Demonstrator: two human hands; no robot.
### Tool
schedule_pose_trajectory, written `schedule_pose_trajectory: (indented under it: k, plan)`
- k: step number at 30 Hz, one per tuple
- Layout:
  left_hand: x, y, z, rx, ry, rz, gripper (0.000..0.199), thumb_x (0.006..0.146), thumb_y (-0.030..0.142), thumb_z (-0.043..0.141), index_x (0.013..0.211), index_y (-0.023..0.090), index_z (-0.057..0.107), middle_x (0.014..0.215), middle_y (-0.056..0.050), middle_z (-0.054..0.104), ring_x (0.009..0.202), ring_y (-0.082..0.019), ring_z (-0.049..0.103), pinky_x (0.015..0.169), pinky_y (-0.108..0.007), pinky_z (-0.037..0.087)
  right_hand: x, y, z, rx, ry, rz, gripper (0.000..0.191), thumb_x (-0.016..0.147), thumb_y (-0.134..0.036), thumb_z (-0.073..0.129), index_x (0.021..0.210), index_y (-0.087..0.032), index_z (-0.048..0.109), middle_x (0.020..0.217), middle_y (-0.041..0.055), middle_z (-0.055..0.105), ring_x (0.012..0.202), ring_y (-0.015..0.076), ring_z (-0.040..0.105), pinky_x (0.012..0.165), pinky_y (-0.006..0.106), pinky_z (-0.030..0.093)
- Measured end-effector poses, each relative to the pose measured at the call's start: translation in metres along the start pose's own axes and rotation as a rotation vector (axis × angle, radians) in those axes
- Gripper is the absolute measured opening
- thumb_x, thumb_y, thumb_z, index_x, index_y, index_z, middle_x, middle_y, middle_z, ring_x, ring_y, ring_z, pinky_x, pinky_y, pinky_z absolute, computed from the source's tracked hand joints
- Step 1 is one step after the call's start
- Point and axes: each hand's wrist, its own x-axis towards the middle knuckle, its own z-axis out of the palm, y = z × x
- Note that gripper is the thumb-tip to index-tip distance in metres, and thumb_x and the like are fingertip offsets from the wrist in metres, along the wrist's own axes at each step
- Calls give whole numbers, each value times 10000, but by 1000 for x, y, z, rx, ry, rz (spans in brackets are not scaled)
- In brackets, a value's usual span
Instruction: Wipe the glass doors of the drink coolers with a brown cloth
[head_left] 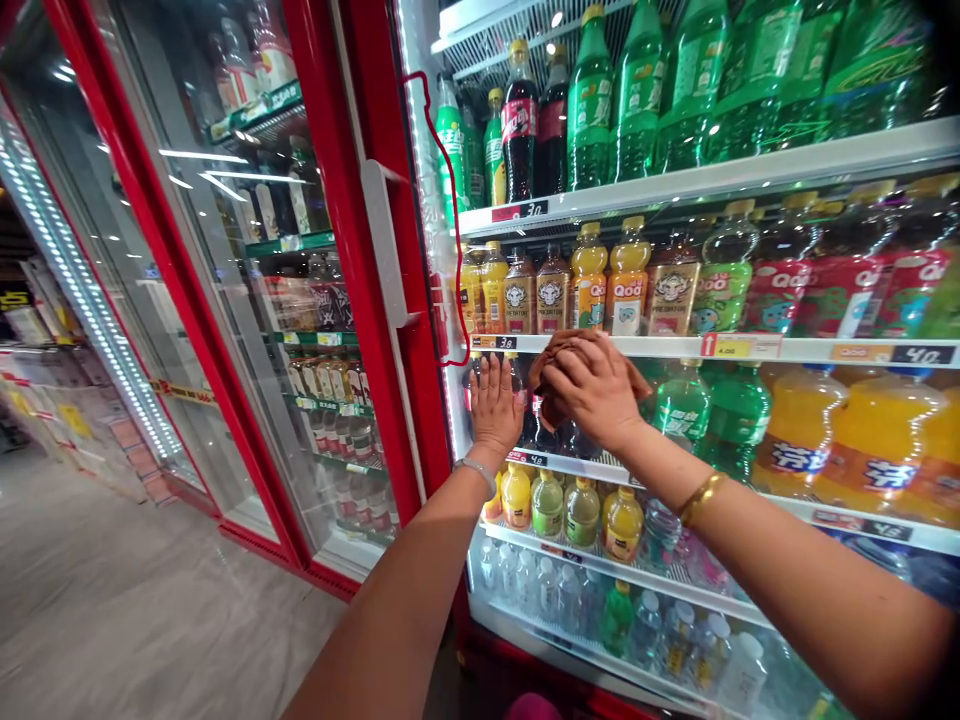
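My left hand (495, 408) lies flat on the glass door of a drinks fridge, fingers pointing up and held out. Just to its right, my right hand (596, 385) presses a crumpled brown cloth (547, 385) against the same glass, level with a shelf edge. The cloth bunches under the palm and sticks out on both sides of the fingers. Behind the glass, dark bottles are partly hidden by both hands. A grey-white door handle (384, 245) stands up and left of my left hand.
Shelves hold green bottles (589, 105), small juice bottles (517, 495) and orange soda bottles (799, 430). Price tags line a shelf edge (810, 347). Left is another red-framed fridge (319, 250) with stocked shelves. Grey floor (187, 600) stretches below, with stacked boxes (71, 430) at far left.
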Motion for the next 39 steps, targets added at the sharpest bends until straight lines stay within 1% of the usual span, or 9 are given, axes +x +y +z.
schedule_pose_trajectory:
  k: [4, 9, 13, 18, 21, 26, 29, 34, 39]
  plan:
    - [-25, -1, 3, 12, -35, 35, 673, 1066, 301, 411, 1681, 134, 198, 1753, -177, 214, 1651, -300, 116, 1353, -607, 147, -23, -13, 2, 43, -20, -182, 281, 997, -320, 596, 1263, -266, 664, 1321, 16, 673, 1401, 266, 434, 1298, 552, 258]
    - [-51, -4, 5, 8, -60, 64, 735, 1075, 367, 431, 1699, 171, 95, 1749, -178, 229, 1647, -307, 120, 1338, -608, 219, -66, 27, -28, 88, -73, -312, 279, 995, -313, 593, 1260, -272, 670, 1297, -3, 688, 1387, 248, 461, 1312, 531, 261]
    - [-47, 17, 4, -14, -63, 92, 753, 1085, 361, 396, 1700, 167, 8, 1749, -187, 223, 1646, -295, 155, 1332, -604, 242, -55, 48, -38, 21, -87, -105, 289, 1006, -323, 586, 1279, -265, 659, 1326, 38, 662, 1421, 269, 426, 1313, 551, 255]
    - [-26, 70, 3, -55, -69, 132, 738, 1079, 338, 348, 1697, 126, 4, 1764, -181, 158, 1655, -293, 125, 1339, -590, 228, -30, 25, -22, -10, -16, 22, 321, 993, -342, 621, 1294, -235, 653, 1342, 72, 651, 1431, 293, 393, 1300, 592, 264]
    - [-25, 91, 0, -68, -84, 169, 734, 1067, 322, 351, 1695, 109, 38, 1765, -178, 161, 1657, -300, 119, 1337, -600, 226, -49, 22, -25, 29, -37, -82, 297, 988, -307, 625, 1273, -233, 667, 1311, 49, 680, 1428, 273, 406, 1303, 559, 287]
    - [-34, 99, -7, -66, -129, 251, 704, 1063, 367, 403, 1694, 175, 155, 1753, -134, 249, 1641, -303, 223, 1321, -602, 269, -96, 56, -49, 122, -115, -239, 343, 1003, -274, 573, 1333, -232, 657, 1346, 52, 683, 1430, 269, 433, 1309, 582, 277]
    - [-30, 110, -9, -76, -141, 265, 716, 1073, 419, 391, 1695, 164, 143, 1757, -134, 237, 1645, -278, 213, 1328, -567, 274, -91, 69, -55, 80, -112, -143, 327, 997, -298, 602, 1309, -233, 673, 1317, 67, 689, 1424, 279, 447, 1313, 584, 270]
    - [-21, 139, -9, -108, -125, 176, 801, 1075, 511, 350, 1693, 99, 50, 1768, -168, 155, 1660, -316, 113, 1321, -636, 243, -77, 55, -48, 65, -69, 46, 337, 984, -328, 626, 1296, -214, 684, 1322, 97, 677, 1429, 314, 444, 1297, 617, 292]
    - [-38, 153, -13, -57, -127, 322, 844, 1067, 597, 331, 1693, 107, 46, 1770, -133, 154, 1661, -259, 133, 1332, -520, 290, -134, 66, -52, 245, -136, -55, 429, 1019, -317, 513, 1431, -245, 608, 1425, 71, 644, 1484, 313, 427, 1319, 637, 256]
